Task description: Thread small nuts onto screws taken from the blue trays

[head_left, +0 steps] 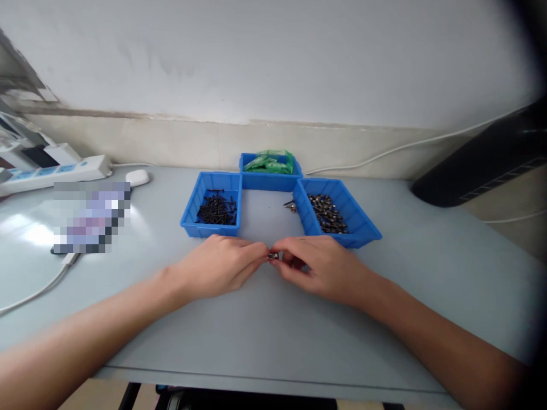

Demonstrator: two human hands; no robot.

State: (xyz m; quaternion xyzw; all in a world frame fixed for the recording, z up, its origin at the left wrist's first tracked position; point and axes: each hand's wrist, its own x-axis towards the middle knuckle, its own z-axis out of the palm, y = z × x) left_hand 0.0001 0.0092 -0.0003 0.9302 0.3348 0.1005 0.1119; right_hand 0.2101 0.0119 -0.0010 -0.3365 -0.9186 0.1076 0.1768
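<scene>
Over the table in front of the bins, both hands meet fingertip to fingertip. My right hand [318, 265] pinches a small shiny metal knob [274, 256] between thumb and forefinger. Closed at the other side of it is my left hand [226, 262]; whatever its fingertips hold is hidden. Behind the left hand, a blue bin [209, 230] contains many black screws [217, 210]. Another blue bin [363, 225], just behind the right hand, holds shiny metal knobs [328, 213]. Beside that bin's left wall lies a small metal knob with a dark screw [291, 206].
A third blue bin [271, 181] with green plastic bags [270, 164] stands against the wall. At left lie a blurred-out phone [94, 219] on a white cable, a white earbud case [137, 177] and a power strip [64, 172]. A black cylinder [470, 162] leans in at right.
</scene>
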